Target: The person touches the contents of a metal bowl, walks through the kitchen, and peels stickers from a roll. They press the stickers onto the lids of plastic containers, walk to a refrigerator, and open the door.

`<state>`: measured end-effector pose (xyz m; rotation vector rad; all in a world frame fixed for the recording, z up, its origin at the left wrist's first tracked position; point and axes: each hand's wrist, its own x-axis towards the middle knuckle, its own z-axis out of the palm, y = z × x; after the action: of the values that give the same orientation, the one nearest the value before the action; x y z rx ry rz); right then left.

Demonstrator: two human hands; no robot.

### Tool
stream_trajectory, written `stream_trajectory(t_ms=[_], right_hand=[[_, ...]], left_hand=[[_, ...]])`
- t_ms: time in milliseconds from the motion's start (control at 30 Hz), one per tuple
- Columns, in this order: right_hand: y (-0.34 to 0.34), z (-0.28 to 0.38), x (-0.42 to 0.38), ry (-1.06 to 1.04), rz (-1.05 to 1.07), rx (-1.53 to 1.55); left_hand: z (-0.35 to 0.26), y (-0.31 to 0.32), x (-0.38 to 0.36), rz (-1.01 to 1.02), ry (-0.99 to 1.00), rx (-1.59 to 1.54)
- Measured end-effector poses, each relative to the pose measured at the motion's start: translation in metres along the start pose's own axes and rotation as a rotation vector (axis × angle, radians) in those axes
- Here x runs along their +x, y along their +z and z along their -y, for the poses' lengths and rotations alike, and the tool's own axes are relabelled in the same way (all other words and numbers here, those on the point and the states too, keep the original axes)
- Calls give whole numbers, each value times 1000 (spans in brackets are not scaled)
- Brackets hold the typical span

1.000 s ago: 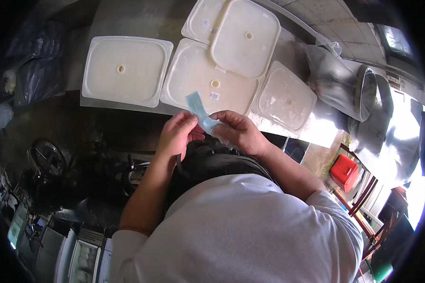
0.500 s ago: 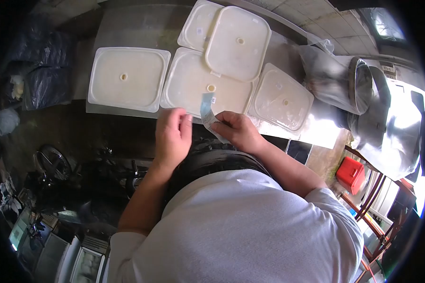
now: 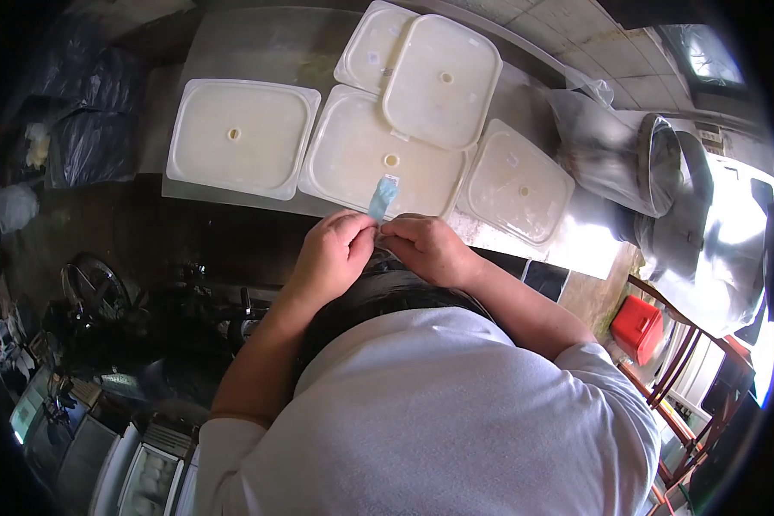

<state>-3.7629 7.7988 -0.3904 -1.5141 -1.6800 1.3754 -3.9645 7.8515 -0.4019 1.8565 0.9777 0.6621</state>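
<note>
A light blue strip (image 3: 383, 198) stands up between my hands in front of my waist. My left hand (image 3: 337, 251) pinches its lower end, and my right hand (image 3: 428, 247) pinches it from the other side, the fingertips nearly touching. Just beyond lies a translucent lidded container (image 3: 344, 163) with a small round hole in its lid and a small label near the front. Another rectangular lid (image 3: 443, 82) overlaps it at the back. What the fingertips hide of the strip cannot be seen.
More lidded containers stand on the metal table (image 3: 241, 43), one at the left (image 3: 242, 138) and one at the right (image 3: 520, 185). Clear plastic bags (image 3: 593, 142) lie at the table's right end. A red box (image 3: 637, 329) stands at the lower right; dark bags (image 3: 90, 146) are at the left.
My left hand has moved right and closed on the strip beside my right hand. The strip has straightened and shifted slightly. The view has shifted a little.
</note>
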Motion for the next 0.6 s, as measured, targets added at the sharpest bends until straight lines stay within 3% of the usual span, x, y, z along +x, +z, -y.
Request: stream_trajectory(t_ms=[600], right_hand=[[10,10,21,-7,-11,4]], left_hand=[[20,-18,5,23,35,29]])
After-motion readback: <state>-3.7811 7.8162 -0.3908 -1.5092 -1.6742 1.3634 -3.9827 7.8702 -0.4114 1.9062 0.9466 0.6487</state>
